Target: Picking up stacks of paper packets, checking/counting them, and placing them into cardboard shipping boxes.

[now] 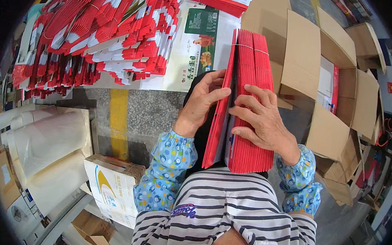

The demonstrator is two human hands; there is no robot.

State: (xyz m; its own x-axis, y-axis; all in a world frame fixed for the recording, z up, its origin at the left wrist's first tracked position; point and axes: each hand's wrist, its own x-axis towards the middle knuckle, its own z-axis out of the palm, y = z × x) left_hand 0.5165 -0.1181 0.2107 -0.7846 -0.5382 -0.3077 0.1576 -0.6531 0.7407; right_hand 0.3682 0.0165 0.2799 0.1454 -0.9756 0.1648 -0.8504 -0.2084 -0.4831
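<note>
A thick bundle of folded red cartons (pixel 253 139) stands in front of my body, its top end crossed by a thin pale band (pixel 251 47). A thinner group of red cartons (pixel 217 124) leans apart along its left side, with a narrow gap between. My left hand (pixel 202 100) is closed on that thinner group, thumb on the near face and fingers partly hidden behind. Across the thick bundle lies my right hand (pixel 261 119), its fingers bent over the left edge toward the gap. Patterned blue sleeves (pixel 171 161) cover both forearms.
Many folded red and white cartons (pixel 98 31) are heaped on the table at the far left. Another small stack (pixel 223 3) lies at the far middle. Open brown cardboard boxes (pixel 301 57) stand at the right. A white-faced bundle of cardboard (pixel 111 189) is at the lower left.
</note>
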